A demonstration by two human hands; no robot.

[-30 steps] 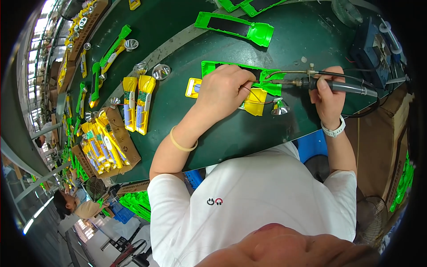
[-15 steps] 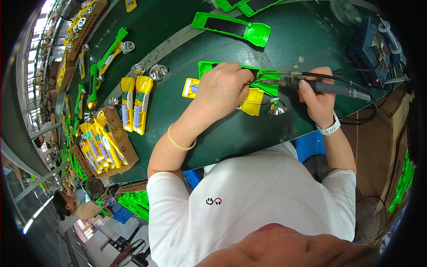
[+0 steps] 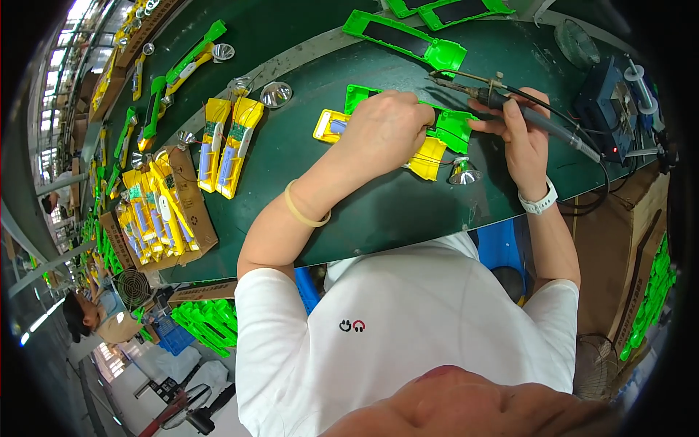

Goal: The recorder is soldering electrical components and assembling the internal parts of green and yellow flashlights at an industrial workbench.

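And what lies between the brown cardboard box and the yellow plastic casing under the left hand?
Two long yellow plastic casings, side by side, then bare green tabletop, in the head view.

Place: factory assembly workshop
Workbench (image 3: 287,138): long, green-topped
Soldering iron (image 3: 477,92): held above the workbench
Carton (image 3: 195,211): at the workbench's left, full of yellow parts (image 3: 156,215)
Green casings (image 3: 206,324): heaped beside the workbench
Co-worker (image 3: 116,326): beyond the workbench's left end

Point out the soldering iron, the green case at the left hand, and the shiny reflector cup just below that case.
Soldering iron (image 3: 556,129): head view, rear of the handle.
Green case (image 3: 453,121): head view, its wide end.
Reflector cup (image 3: 464,176): head view, the silver bowl.
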